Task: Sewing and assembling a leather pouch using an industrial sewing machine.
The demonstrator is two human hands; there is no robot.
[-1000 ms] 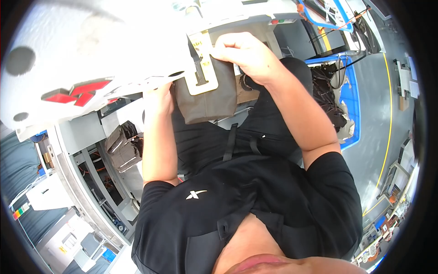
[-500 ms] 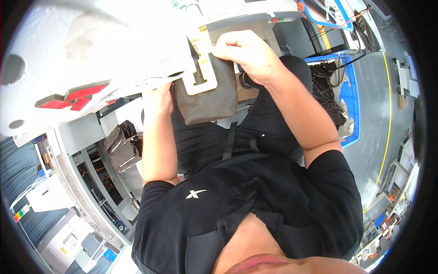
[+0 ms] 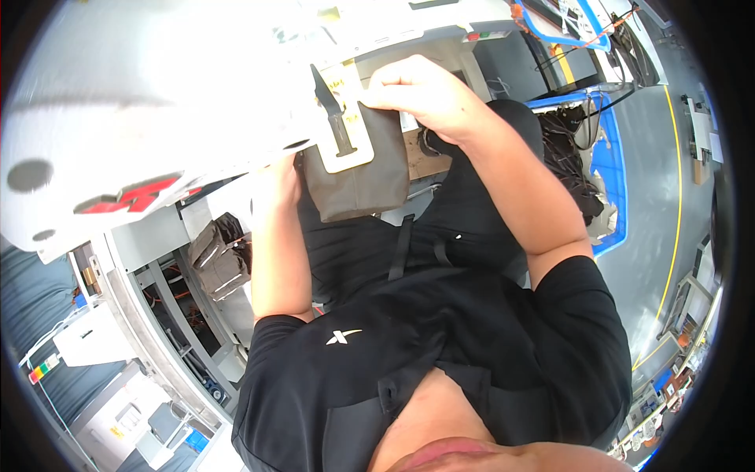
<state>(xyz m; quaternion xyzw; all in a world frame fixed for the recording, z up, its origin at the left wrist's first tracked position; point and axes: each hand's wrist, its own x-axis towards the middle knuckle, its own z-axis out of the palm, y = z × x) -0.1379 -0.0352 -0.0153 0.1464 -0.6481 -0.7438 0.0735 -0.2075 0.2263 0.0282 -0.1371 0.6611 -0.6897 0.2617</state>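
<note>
A dark grey-brown bag piece (image 3: 358, 193), of fabric or leather, hangs over my lap. Against its front lies a pale yellow slotted plate (image 3: 355, 160). A black strip (image 3: 328, 96) lies along the slot, its pointed upper end rising to the upper left. My right hand (image 3: 421, 94) is closed, thumb and index finger pinching the bag's upper right edge beside the plate. My left hand (image 3: 279, 181) is at the bag's left side; a white machine body (image 3: 197, 118) hides its fingers.
The white machine body fills the upper left, with a red emblem (image 3: 130, 195). A blue bin (image 3: 617, 169) holding dark pieces stands on the right. Another brown piece (image 3: 220, 259) lies at left below the machine. A blue-rimmed tray (image 3: 586, 31) is at upper right.
The pointed end of the black strip shows more fully above the slot. The plate has shifted slightly down against the bag. Both hands stay in nearly the same places; the whole view has shifted a little.
</note>
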